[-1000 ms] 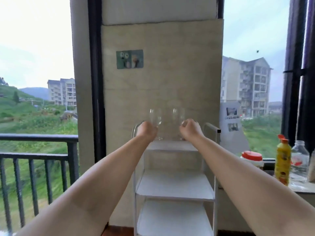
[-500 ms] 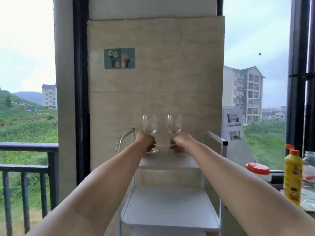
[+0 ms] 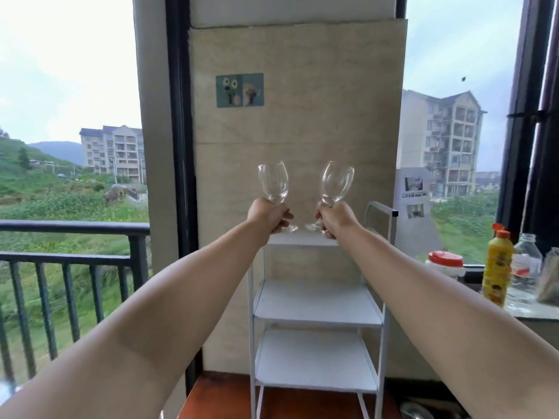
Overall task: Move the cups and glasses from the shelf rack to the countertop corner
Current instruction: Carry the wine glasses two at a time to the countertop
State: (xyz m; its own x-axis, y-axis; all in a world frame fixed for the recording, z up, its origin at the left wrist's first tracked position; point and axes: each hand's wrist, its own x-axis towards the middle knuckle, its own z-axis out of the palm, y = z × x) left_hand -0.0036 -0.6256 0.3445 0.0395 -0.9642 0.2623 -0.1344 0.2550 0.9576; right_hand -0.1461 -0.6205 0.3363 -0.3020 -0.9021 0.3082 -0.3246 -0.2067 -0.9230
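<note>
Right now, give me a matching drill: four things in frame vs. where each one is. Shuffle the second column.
Things:
1. left wine glass
2. right wine glass
3. yellow bottle
4. sticker

Places:
A. on the wall panel above the rack
B. gripped by the right hand
C. on the counter at the right
D. gripped by the left hand

Pairs: 1-D, 2-B, 3-C, 4-A

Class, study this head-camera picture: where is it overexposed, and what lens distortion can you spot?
Head view: the sky upper left is blown out to white; the wide lens bows the window frame and stretches both forearms near the bottom edge; the two glasses stay sharp.
</note>
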